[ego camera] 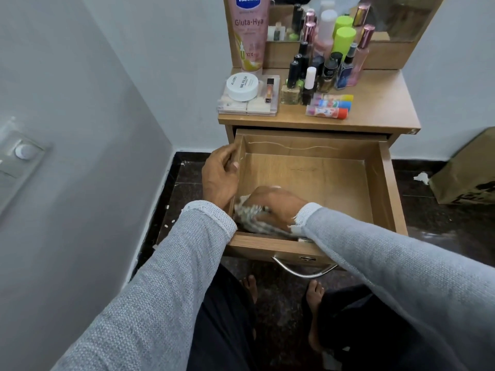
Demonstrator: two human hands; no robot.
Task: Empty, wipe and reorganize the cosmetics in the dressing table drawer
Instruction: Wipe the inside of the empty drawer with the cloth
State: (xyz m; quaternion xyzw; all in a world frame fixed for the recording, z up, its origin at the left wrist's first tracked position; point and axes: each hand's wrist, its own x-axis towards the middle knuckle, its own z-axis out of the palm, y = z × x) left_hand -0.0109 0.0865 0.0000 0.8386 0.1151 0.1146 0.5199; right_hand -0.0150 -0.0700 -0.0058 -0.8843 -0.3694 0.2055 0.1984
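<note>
The wooden drawer (380, 180) of the dressing table is pulled out and holds no cosmetics. My left hand (219, 175) grips the drawer's left wall, fingers curled over its top edge. My right hand (273, 204) is inside the drawer at the front left corner, holding a grey-white patterned cloth (249, 218) against the bottom. The cosmetics stand on the tabletop (380, 103): a tall pink Vaseline tube (250, 30), a white nail polish remover jar (242, 86) on a clear case (247, 105), several bottles (324, 62), and three coloured lip balm sticks (332, 104).
A mirror (388, 20) backs the tabletop. The curved metal drawer handle (302, 271) sticks out toward my legs. A cardboard box (466, 172) and a crumpled tissue (422, 178) lie on the dark floor at right. A grey wall with a switch plate (22, 153) is at left.
</note>
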